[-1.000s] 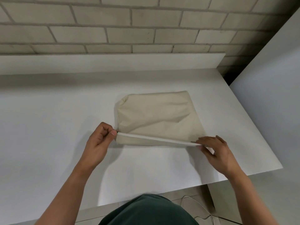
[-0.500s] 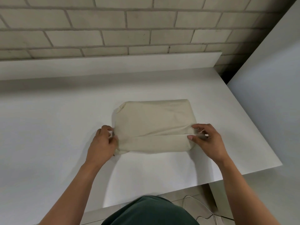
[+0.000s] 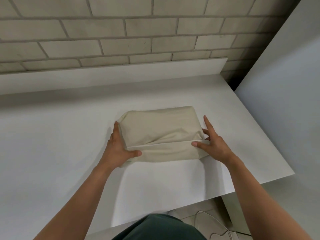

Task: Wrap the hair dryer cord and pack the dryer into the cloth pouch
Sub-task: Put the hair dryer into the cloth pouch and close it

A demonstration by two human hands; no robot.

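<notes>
Both my left hand [image 3: 119, 149] and right hand [image 3: 212, 144] flank the bulging pouch [image 3: 162, 129], fingers straight, thumbs pressing its flap [image 3: 166, 151]; it lies lengthwise between them, parallel to the counter's [image 3: 52, 153] near edge.

A white table [image 3: 52, 153] with a low raised back edge stands against a pale brick wall [image 3: 121, 32]; a white panel [image 3: 285, 101] rises at right, tiled floor [image 3: 199, 215] below.

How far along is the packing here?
Done, apparently: no dryer shows, and the cloth pouch bulges on the table, its near edge folded over as a flap. In hand: left hand and right hand press the flap's ends flat. Left: perhaps only letting go.
</notes>
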